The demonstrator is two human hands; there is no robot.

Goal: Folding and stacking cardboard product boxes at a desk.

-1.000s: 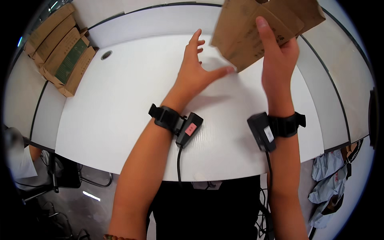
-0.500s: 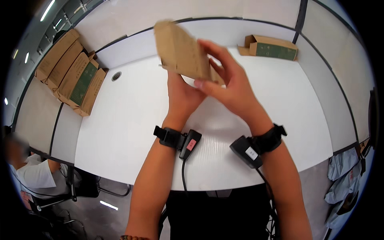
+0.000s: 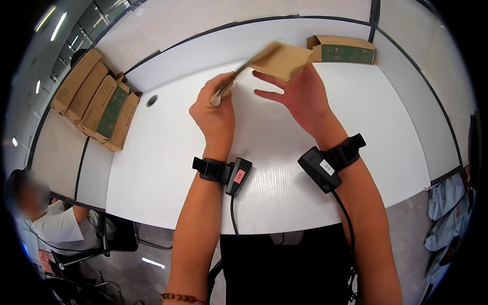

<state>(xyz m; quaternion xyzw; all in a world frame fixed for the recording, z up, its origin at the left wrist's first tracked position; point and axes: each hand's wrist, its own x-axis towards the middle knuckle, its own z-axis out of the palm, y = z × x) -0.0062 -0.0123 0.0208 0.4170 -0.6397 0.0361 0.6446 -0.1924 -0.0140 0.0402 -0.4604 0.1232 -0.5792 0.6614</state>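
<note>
A brown cardboard box (image 3: 279, 60), seen almost edge-on along its left side and a little blurred, is held tilted above the white desk. My left hand (image 3: 213, 109) is closed around its near left edge. On the right, my right hand (image 3: 307, 99) has its fingers spread, two of them reaching left beneath the cardboard. Its upper fingers are partly hidden by the box's right corner, so whether they touch it I cannot tell. Black devices with cables are strapped to both my wrists.
The white desk (image 3: 168, 168) has partition walls around it. Several brown boxes with green panels (image 3: 101, 104) are stacked at the left edge; another carton (image 3: 348, 53) lies at the back right. A seated person (image 3: 58, 223) is at the lower left. Grey bags (image 3: 445, 223) hang at the right.
The box has swung down and to the right, from upright to flatter. My left hand has shifted from under it to its left edge; my right hand has loosened and spread its fingers.
</note>
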